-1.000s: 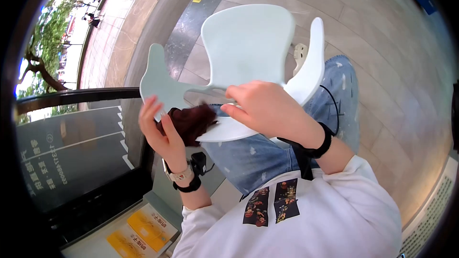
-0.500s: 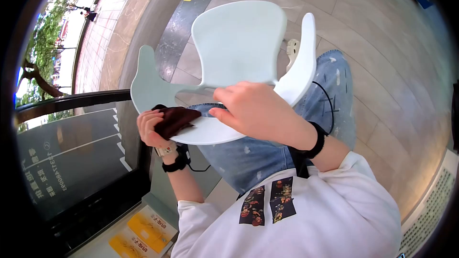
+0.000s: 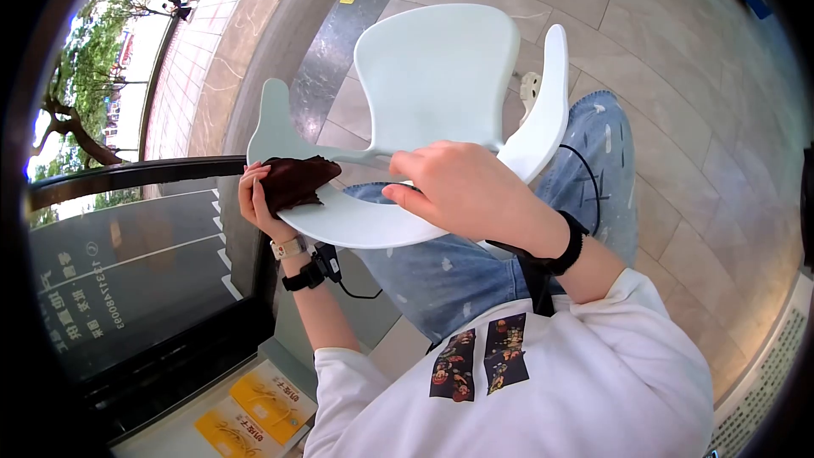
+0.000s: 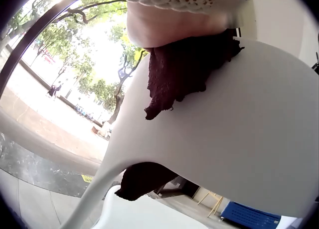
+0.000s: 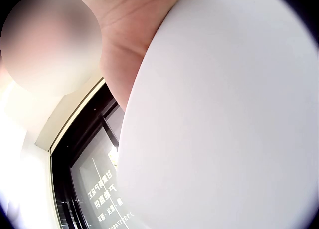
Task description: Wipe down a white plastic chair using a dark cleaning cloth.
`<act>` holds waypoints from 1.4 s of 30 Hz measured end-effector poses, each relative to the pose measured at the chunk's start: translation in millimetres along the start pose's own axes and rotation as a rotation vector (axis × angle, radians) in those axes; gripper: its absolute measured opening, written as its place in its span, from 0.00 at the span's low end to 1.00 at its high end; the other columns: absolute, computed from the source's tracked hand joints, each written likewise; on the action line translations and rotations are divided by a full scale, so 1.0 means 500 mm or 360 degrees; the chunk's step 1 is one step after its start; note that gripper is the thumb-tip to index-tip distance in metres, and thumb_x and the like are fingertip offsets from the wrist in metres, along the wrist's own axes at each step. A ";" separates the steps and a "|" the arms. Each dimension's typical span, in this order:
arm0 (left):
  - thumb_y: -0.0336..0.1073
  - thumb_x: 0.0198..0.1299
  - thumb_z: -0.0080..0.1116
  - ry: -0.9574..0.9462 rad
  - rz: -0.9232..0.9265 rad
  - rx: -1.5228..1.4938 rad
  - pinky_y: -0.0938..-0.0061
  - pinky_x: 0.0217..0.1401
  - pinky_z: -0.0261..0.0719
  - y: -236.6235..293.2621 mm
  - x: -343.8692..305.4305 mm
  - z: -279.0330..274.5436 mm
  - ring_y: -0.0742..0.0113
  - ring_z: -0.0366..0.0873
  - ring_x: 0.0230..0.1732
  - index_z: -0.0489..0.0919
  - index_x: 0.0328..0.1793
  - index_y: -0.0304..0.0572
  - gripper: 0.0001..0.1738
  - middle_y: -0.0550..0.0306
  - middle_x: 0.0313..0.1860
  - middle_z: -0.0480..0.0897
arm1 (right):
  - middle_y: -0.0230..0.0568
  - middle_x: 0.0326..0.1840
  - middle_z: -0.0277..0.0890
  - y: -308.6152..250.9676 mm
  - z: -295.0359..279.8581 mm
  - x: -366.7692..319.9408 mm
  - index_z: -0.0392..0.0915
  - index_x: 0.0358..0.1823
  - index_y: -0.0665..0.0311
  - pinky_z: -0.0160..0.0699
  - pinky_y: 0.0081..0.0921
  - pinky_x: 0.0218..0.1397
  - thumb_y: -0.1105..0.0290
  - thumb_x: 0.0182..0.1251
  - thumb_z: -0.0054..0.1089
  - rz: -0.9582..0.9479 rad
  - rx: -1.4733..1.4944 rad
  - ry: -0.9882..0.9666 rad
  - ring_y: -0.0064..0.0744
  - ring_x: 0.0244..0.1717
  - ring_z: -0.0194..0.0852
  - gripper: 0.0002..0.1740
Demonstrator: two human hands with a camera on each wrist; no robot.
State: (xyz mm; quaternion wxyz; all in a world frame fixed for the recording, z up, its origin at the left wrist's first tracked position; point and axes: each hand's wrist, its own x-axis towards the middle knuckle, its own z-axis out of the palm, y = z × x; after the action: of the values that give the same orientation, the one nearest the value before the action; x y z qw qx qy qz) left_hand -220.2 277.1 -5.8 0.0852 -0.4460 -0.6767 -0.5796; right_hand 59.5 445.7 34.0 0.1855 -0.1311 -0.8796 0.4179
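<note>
A dark red cloth [image 3: 297, 182] lies over the left part of the curved rim of a white chair [image 3: 437, 76]. My left hand [image 3: 259, 197] grips it at the rim's outer edge. In the left wrist view, one part of the cloth [image 4: 184, 69] spreads over the chair's surface [image 4: 239, 119] below the hand [image 4: 169, 24], and another piece shows under the edge. My right hand [image 3: 462, 191] holds the near rim right of the cloth, fingers bent over it. In the right wrist view, the palm [image 5: 129, 29] lies against the chair [image 5: 224, 114]; the fingertips are hidden.
Legs in blue jeans [image 3: 432, 288] are below the chair. A dark framed glass panel [image 3: 136, 263] stands at the left, with yellow printed cards [image 3: 271, 407] near its bottom. A thin black cable [image 3: 596, 178] loops over the jeans. Tiled floor [image 3: 678, 119] stretches right.
My left hand was first raised and blurred beside the cloth; it then closed on it at the rim and has since moved slightly up along the left edge. My right hand stays at the rim.
</note>
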 end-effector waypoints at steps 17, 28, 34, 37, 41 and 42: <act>0.37 0.68 0.51 0.0242 -0.1024 -0.0556 0.66 0.49 0.83 -0.120 -0.010 -0.119 0.62 0.81 0.50 0.73 0.62 0.41 0.18 0.52 0.51 0.81 | 0.49 0.24 0.77 0.001 0.004 0.007 0.76 0.33 0.67 0.75 0.41 0.36 0.58 0.67 0.55 0.0077 0.0050 -0.0270 0.51 0.30 0.78 0.16; 0.33 0.67 0.48 0.0201 -0.0466 -0.0519 0.67 0.67 0.67 0.039 -0.049 0.000 0.61 0.68 0.66 0.66 0.71 0.39 0.26 0.52 0.71 0.65 | 0.50 0.27 0.78 -0.007 -0.008 0.011 0.77 0.36 0.68 0.75 0.39 0.37 0.59 0.67 0.55 0.0105 0.0115 -0.0337 0.50 0.33 0.79 0.16; 0.27 0.63 0.54 -0.0086 -0.0857 -0.0028 0.70 0.71 0.61 0.084 0.003 -0.005 0.64 0.61 0.71 0.66 0.73 0.42 0.30 0.55 0.76 0.59 | 0.48 0.28 0.78 -0.005 -0.009 0.007 0.77 0.37 0.67 0.75 0.39 0.39 0.59 0.67 0.55 0.0065 0.0101 -0.0316 0.49 0.33 0.78 0.16; 0.26 0.61 0.54 -0.0077 -0.1043 -0.0238 0.70 0.63 0.71 0.067 0.019 -0.013 0.62 0.70 0.63 0.64 0.74 0.46 0.33 0.51 0.68 0.68 | 0.48 0.28 0.79 -0.001 -0.004 0.006 0.77 0.37 0.67 0.75 0.39 0.39 0.59 0.67 0.55 0.0049 0.0101 -0.0312 0.49 0.33 0.78 0.16; 0.22 0.59 0.51 0.0009 -0.1239 -0.0552 0.66 0.51 0.80 0.046 0.050 -0.009 0.58 0.78 0.51 0.60 0.76 0.53 0.37 0.50 0.57 0.75 | 0.48 0.29 0.79 -0.001 -0.004 0.004 0.77 0.37 0.67 0.75 0.39 0.38 0.59 0.67 0.55 0.0038 0.0113 -0.0281 0.49 0.33 0.79 0.16; 0.22 0.58 0.50 0.0032 -0.1278 -0.0606 0.64 0.50 0.81 0.041 0.055 -0.008 0.57 0.78 0.51 0.60 0.75 0.54 0.37 0.49 0.57 0.75 | 0.48 0.29 0.79 -0.001 -0.003 0.005 0.77 0.37 0.67 0.75 0.39 0.38 0.59 0.67 0.55 0.0048 0.0117 -0.0288 0.49 0.33 0.79 0.16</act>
State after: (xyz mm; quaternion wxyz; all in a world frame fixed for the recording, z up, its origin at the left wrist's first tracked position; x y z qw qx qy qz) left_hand -223.5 286.4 27.6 -0.2237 -0.1500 -0.6766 -0.6853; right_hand 57.9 447.5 35.7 0.1038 -0.0990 -0.8748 0.4628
